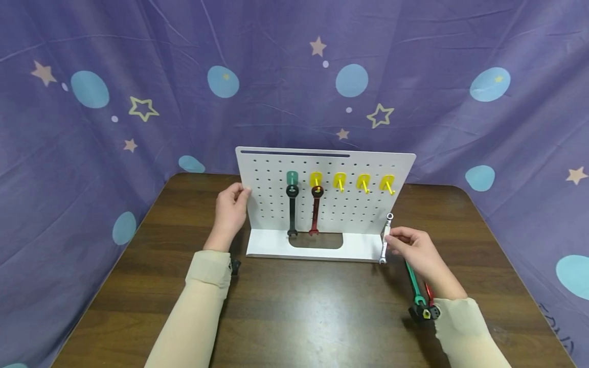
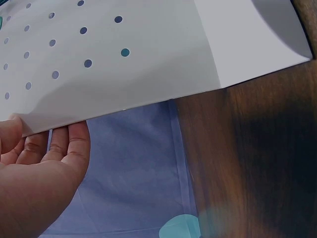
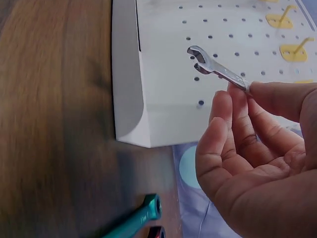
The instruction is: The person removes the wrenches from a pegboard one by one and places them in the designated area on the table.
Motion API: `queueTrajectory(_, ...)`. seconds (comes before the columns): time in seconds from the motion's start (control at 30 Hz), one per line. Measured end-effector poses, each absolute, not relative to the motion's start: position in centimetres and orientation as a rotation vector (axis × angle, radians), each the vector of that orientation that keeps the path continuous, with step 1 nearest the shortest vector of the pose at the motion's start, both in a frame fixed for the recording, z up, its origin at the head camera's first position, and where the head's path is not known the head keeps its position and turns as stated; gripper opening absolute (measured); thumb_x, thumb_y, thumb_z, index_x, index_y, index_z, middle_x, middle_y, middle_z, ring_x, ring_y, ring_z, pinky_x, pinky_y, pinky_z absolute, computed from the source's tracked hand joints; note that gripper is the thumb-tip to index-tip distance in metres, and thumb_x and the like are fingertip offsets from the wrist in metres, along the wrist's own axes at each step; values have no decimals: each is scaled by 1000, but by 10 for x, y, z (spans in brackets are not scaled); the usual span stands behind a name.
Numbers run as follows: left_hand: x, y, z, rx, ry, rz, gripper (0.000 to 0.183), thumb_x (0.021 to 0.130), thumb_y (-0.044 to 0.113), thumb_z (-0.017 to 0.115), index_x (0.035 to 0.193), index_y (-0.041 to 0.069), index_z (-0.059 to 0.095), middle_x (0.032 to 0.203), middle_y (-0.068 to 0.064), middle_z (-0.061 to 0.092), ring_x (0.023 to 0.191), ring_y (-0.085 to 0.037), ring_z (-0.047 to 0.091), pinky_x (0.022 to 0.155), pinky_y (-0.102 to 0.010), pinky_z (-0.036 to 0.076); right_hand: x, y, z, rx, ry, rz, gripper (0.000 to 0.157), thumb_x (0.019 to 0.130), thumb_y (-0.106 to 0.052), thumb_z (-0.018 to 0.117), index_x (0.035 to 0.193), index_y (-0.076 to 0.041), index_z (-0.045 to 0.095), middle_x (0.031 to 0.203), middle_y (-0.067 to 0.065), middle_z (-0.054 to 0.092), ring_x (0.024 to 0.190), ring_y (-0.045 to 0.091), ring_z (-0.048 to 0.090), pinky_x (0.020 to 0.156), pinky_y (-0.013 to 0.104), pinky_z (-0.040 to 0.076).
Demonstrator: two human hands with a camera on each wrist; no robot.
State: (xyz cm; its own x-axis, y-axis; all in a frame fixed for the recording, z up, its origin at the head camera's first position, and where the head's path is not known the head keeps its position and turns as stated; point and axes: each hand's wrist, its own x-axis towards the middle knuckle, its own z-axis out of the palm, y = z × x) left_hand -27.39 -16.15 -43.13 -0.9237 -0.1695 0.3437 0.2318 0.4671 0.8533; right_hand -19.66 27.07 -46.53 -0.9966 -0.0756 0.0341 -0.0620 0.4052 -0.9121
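A white pegboard stands on its flat base on the table. My left hand grips its left edge, with the thumb on the front and the fingers behind, as the left wrist view shows. Between thumb and fingers my right hand pinches a silver combination wrench, held upright by the board's right end. In the right wrist view the wrench's open end points away from the hand. A black wrench hangs from the green hook, and a dark red wrench from the yellow hook beside it.
Several bare yellow hooks line the board's right half. A green wrench and a red wrench lie on the wooden table near the right wrist. A purple patterned cloth hangs behind.
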Motion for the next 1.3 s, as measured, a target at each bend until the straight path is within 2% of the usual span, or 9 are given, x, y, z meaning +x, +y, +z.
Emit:
queueTrajectory(0.27, -273, -161, -431, -51, -2337, -1445, 21, 106, 12, 57, 100, -5, 68, 83, -19, 64, 73, -23, 49, 62, -31, 40, -196, 282, -471, -68, 2632, -1659, 31, 101, -13, 67, 120, 11, 65, 102, 17, 70, 86, 22, 67, 75, 34, 57)
queueTrajectory(0.6, -273, -161, -431, -45, -2338, -1448, 21, 106, 12, 57, 100, -5, 68, 86, -18, 66, 75, -24, 51, 64, -34, 41, -194, 288, -473, -61, 2622, -1643, 32, 101, -13, 66, 120, 13, 63, 101, 18, 70, 88, 26, 67, 74, 34, 57)
queueTrajectory(0.8, -274, -161, -431, -47, -2334, -1440, 20, 106, 11, 57, 101, -5, 69, 88, -19, 67, 76, -24, 53, 66, -34, 42, -190, 296, -474, 12, 2574, -1663, 36, 102, -16, 65, 122, 13, 62, 100, 15, 71, 88, 22, 66, 77, 37, 55)
queueTrajectory(1.17, -273, -162, -431, -49, -2342, -1445, 21, 106, 13, 57, 101, -4, 68, 83, -19, 64, 73, -23, 49, 62, -32, 39, -186, 309, -477, 15, 2622, -1610, 34, 102, -14, 66, 120, 15, 63, 93, 14, 71, 81, 17, 65, 71, 31, 56)
queueTrajectory(1.3, -272, -162, -431, -46, -2339, -1449, 21, 106, 13, 57, 101, -4, 68, 80, -18, 62, 71, -22, 48, 60, -31, 39, -185, 315, -479, 14, 2666, -1556, 33, 101, -14, 66, 118, 15, 64, 89, 12, 70, 76, 19, 64, 66, 31, 55)
